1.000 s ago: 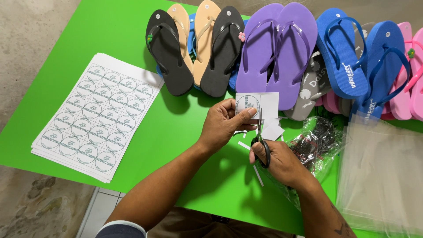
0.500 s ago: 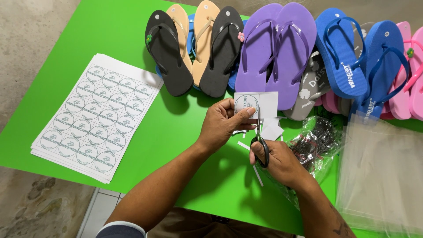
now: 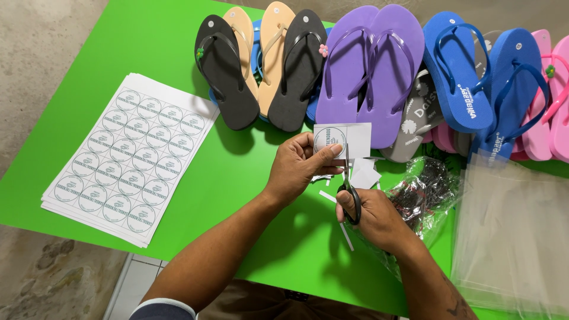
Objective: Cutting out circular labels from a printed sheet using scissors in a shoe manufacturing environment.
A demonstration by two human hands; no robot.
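My left hand (image 3: 299, 165) pinches a small white paper piece (image 3: 342, 140) printed with a round label, holding it just above the green table (image 3: 148, 65). My right hand (image 3: 372, 218) grips black-handled scissors (image 3: 349, 191), whose blades point up into the paper beside the round label. White paper offcuts (image 3: 363, 173) lie on the table under and beside the scissors.
A stack of sheets printed with round labels (image 3: 127, 157) lies at the left. A row of flip-flops, black (image 3: 225, 71), tan, purple (image 3: 370, 71), blue (image 3: 459, 74) and pink, lines the far edge. Clear plastic bags (image 3: 512, 231) lie at the right, next to a crumpled bag (image 3: 424, 189).
The scissors have edged slightly further into the paper piece. Both hands stay in nearly the same place.
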